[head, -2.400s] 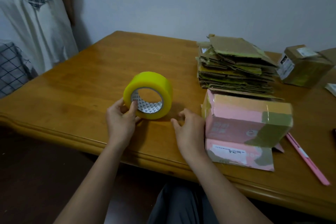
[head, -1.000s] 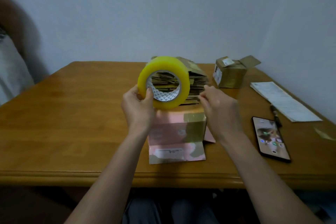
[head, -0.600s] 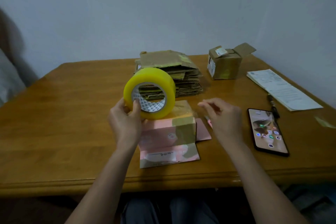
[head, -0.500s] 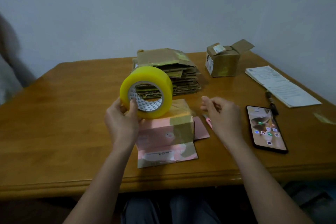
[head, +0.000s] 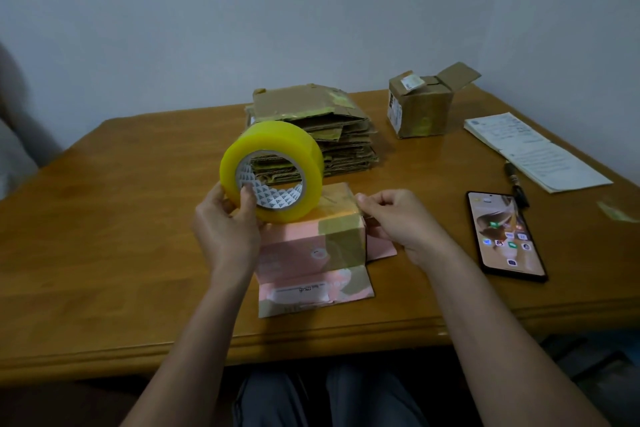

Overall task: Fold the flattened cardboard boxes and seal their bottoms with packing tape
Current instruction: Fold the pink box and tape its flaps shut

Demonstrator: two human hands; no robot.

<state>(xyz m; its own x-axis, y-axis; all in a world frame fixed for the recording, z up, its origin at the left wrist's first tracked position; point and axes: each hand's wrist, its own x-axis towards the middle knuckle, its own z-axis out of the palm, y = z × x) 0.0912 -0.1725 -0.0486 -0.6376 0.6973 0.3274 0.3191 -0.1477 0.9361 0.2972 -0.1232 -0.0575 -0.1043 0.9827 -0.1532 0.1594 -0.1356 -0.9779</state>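
My left hand [head: 225, 229] grips a wide yellow roll of packing tape [head: 277, 135] by its rim and core, upright, just above the left end of a pink box [head: 304, 250]. The box stands on the wooden table [head: 104, 218] with a flap lying flat toward me and old tape patches on it. My right hand [head: 398, 218] pinches at the box's top right corner; a faint clear strip seems to run from the roll to those fingers. A stack of flattened cardboard boxes [head: 332, 128] lies behind the roll.
A small brown box [head: 419, 111] with an open flap stands at the back right. A phone [head: 505, 236] with its screen lit lies right of my right hand, with a pen [head: 516, 180] and papers [head: 533, 152] beyond it. The wall is close behind.
The roll was lifted off the table and carried over the pink box. My right hand went from beside the roll out to the right, then down to the box's top right corner.
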